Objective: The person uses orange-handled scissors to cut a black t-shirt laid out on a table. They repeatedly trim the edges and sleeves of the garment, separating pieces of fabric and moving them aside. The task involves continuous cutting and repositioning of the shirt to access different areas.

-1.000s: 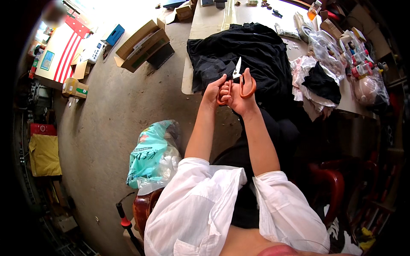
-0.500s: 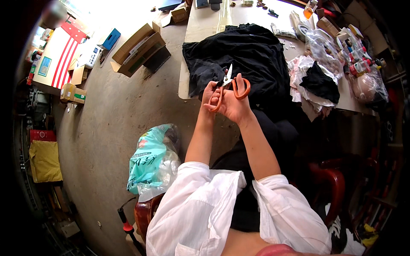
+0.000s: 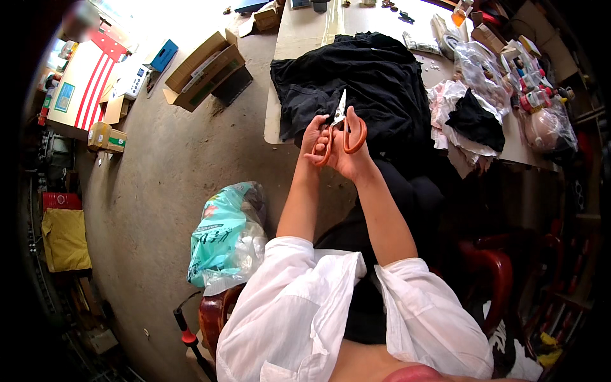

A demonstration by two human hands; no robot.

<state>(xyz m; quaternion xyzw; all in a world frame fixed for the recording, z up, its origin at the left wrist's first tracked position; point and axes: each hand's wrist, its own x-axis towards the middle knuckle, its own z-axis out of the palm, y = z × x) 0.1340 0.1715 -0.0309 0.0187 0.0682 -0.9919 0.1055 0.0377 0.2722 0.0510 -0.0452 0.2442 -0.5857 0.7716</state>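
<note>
My right hand (image 3: 349, 156) is wrapped round orange-handled scissors (image 3: 354, 145), their silver blades pointing up toward the black fabric (image 3: 375, 83) heaped on the table (image 3: 305, 22). Close against it on the left, my left hand (image 3: 312, 140) has its fingers curled beside the left scissor loop, with the fingertips at a dark bit of cloth; what exactly it grips is partly hidden. The blade tips lie over the fabric's near left part.
Crumpled white and black cloths (image 3: 471, 121), plastic bags and bottles crowd the table's right side. A cardboard box (image 3: 203, 67) stands left of the table. A teal plastic bag (image 3: 219, 235) sits by the wooden chair (image 3: 213, 318). Another board with red stripes (image 3: 89, 83) is farther left.
The scissors and both hands have shifted left, and the blades are tilted differently. Dark material now shows at my left fingertips, beside the pivot.
</note>
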